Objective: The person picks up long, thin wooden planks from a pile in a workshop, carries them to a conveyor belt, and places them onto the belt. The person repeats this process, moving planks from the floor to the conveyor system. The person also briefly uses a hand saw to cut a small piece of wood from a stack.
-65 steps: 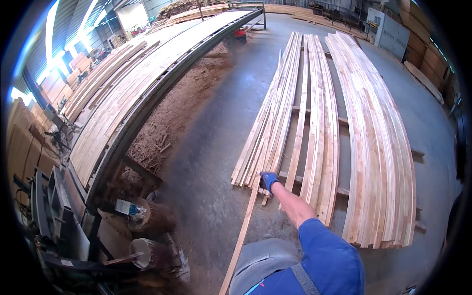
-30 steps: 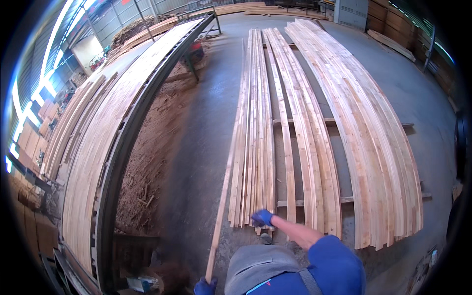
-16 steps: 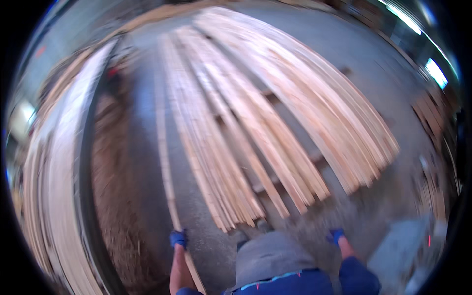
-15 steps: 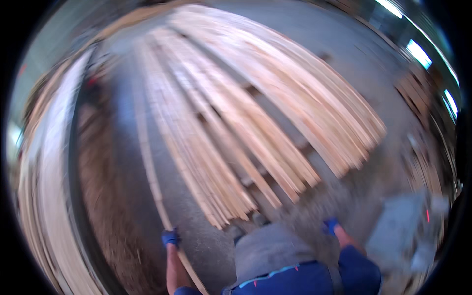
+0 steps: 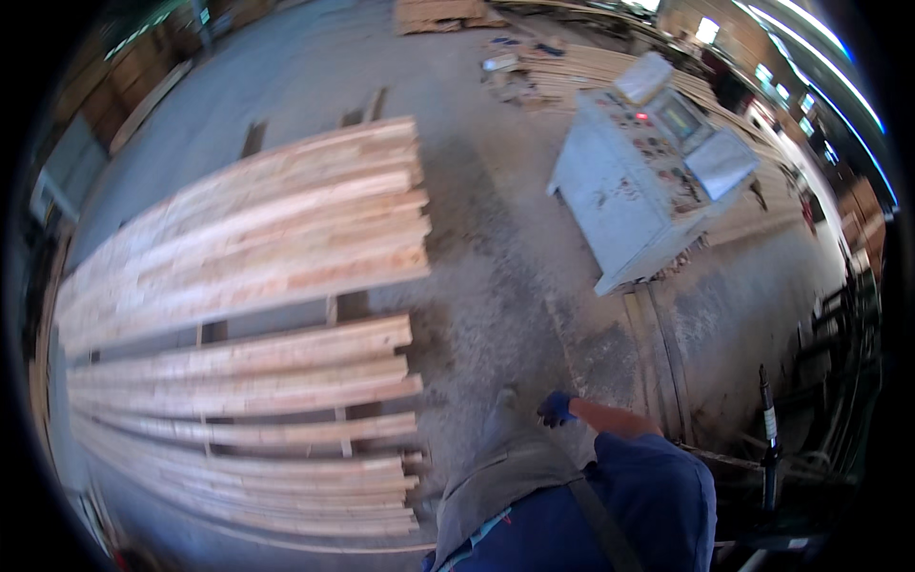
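Note:
My right hand [image 5: 556,408], in a blue glove, hangs beside my right leg with its fingers loosely apart and nothing in them. My left hand is out of view. A long thin wooden strip [image 5: 315,547] runs along the bottom of the picture toward my body, and its near end is hidden. Left of me lie rows of long pale boards [image 5: 286,224], spaced into groups with gaps between them. The closest group is a set of narrow boards [image 5: 315,477] lying side by side. Crosspieces [image 5: 348,307] show under the boards.
A grey control cabinet [image 5: 610,191] with buttons and a screen stands ahead to the right. Behind it lie more planks [image 5: 581,76]. Dark machinery [image 5: 829,381] fills the right side. A wood stack [image 5: 438,13] stands at the far end of the dusty concrete floor [image 5: 486,219].
My view has swung to the right, bringing the control cabinet and machinery into sight. My left hand, earlier closed on a long wooden strip, has left the picture. My right hand remains empty.

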Tool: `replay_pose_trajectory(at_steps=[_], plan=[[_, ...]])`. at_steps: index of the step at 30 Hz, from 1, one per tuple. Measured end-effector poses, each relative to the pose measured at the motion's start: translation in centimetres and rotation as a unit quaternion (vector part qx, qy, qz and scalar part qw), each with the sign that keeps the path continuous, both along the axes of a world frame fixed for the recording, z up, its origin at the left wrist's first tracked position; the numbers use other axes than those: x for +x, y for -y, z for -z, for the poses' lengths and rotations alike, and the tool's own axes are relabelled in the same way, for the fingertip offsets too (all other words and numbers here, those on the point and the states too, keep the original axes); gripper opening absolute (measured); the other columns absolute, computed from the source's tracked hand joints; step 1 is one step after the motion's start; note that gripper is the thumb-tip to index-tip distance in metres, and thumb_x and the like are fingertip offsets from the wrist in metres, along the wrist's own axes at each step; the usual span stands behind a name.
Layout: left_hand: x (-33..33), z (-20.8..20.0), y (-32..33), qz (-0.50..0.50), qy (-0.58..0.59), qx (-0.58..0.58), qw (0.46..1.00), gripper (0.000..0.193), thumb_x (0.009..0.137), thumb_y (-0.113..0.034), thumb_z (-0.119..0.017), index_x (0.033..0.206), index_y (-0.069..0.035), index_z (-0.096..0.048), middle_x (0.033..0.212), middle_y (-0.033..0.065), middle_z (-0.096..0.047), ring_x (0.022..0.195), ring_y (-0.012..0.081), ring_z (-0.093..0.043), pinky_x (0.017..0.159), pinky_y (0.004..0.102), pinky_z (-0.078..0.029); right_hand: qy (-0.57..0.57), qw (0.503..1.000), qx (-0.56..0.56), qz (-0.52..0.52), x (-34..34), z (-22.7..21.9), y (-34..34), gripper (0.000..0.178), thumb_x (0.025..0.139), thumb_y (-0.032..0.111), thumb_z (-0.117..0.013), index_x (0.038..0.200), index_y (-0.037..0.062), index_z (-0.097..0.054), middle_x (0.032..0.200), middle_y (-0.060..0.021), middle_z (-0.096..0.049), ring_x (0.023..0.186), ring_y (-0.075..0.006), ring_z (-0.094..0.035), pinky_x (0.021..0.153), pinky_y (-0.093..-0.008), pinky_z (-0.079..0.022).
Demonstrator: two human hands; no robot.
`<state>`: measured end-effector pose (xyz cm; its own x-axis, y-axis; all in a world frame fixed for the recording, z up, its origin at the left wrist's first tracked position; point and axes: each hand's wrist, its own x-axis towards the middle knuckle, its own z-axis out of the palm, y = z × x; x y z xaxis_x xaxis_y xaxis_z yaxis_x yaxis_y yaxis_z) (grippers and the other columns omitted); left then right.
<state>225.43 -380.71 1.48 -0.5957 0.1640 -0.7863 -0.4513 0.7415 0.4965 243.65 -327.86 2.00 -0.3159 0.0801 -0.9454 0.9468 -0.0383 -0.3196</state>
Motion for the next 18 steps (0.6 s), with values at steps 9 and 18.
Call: replay_pose_trajectory(at_steps=[9, 18], plan=[[-14.6, -5.6, -37.7, 0.202, -0.032, 0.085, 0.975, 0.063, 0.084, -0.045, -0.066, 0.128, -0.002, -0.054, 0.113, 0.017, -0.067, 0.103, 0.0292, -0.064, 0.087, 0.0445, -0.05, -0.308, 0.878, 0.316, -0.187, 0.0, 5.7, -20.6, 0.019, 0.086, 0.027, -0.061, 0.089, 0.0098, -0.068, 0.081, -0.008, -0.069, 0.07, -0.0214, -0.066, 0.058, -0.038, -0.051], [-27.4, -4.6, -59.8, 0.351, -0.003, 0.052, 0.935, 0.059, 0.085, -0.041, -0.067, 0.132, -0.008, -0.053, 0.114, 0.0128, -0.067, 0.103, 0.0268, -0.063, 0.089, 0.046, -0.049, -0.216, 0.941, 0.081, 0.249, -13.9, -2.2, -40.4, 0.023, 0.09, 0.028, -0.052, 0.095, 0.0096, -0.066, 0.08, -0.005, -0.069, 0.06, -0.0168, -0.064, 0.048, -0.0325, -0.048]])
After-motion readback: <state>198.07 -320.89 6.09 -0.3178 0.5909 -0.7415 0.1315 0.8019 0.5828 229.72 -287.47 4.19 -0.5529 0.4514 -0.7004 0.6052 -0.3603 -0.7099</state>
